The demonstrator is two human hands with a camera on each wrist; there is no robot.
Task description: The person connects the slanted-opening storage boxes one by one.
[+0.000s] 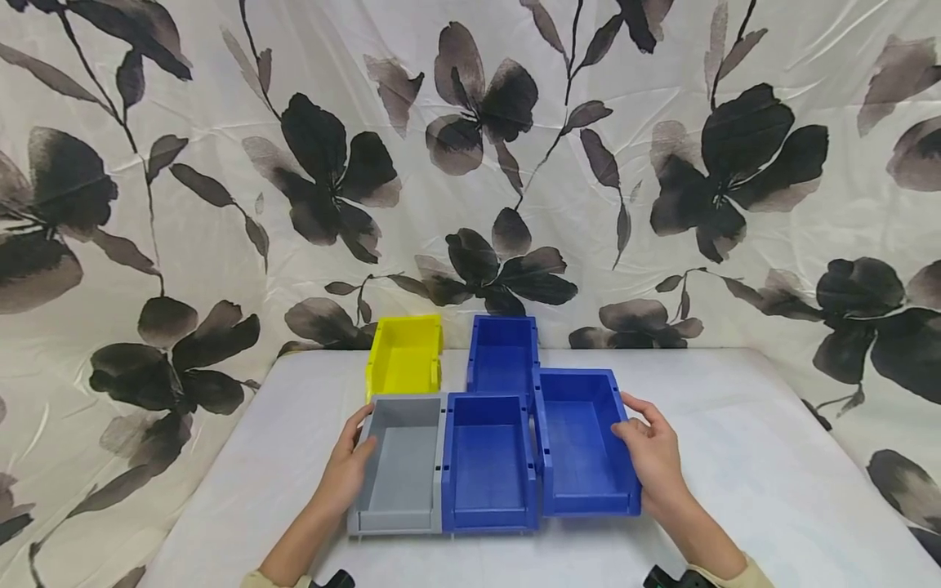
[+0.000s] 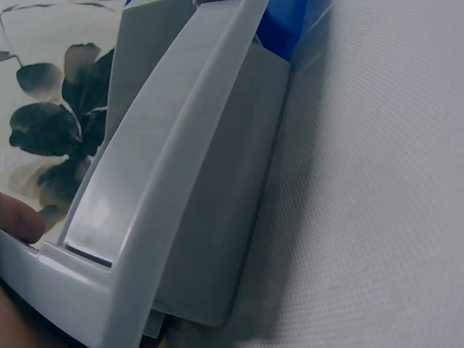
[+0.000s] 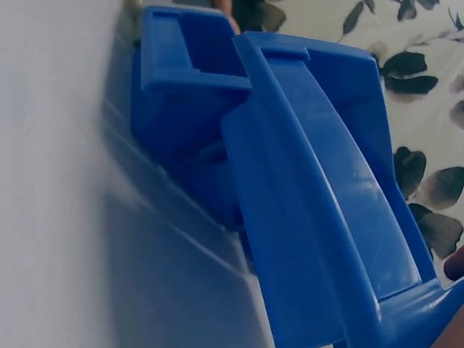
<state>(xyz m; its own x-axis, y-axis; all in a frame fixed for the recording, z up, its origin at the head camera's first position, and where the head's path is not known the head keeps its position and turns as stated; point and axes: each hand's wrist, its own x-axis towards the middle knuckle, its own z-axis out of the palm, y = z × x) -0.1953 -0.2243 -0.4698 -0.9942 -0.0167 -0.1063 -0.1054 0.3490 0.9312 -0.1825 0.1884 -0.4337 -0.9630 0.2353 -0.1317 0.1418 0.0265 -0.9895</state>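
No text, label, brand, number or sign can be read in any of the 3 views, whether on the gray bin point(image 1: 403, 469), the 3 blue bins point(image 1: 488, 465), the yellow bin point(image 1: 404, 359) or the floral cloth point(image 1: 573, 204).

Bright, even light from an unseen source washes the white cloth-covered table point(image 1: 779, 482) and the glossy white cloth backdrop printed with dark flowers point(image 1: 603, 212) in the head view, where pale streaks of glare catch folds at upper right. Both wrist views are dimmer, with a cool cast and darkened corners. Soft-edged shadow falls on the table beside the light-gray plastic bin point(image 2: 170, 188) and beneath the large blue plastic bin point(image 3: 312, 196); faint highlights shine on both bins, and fine detail is soft.
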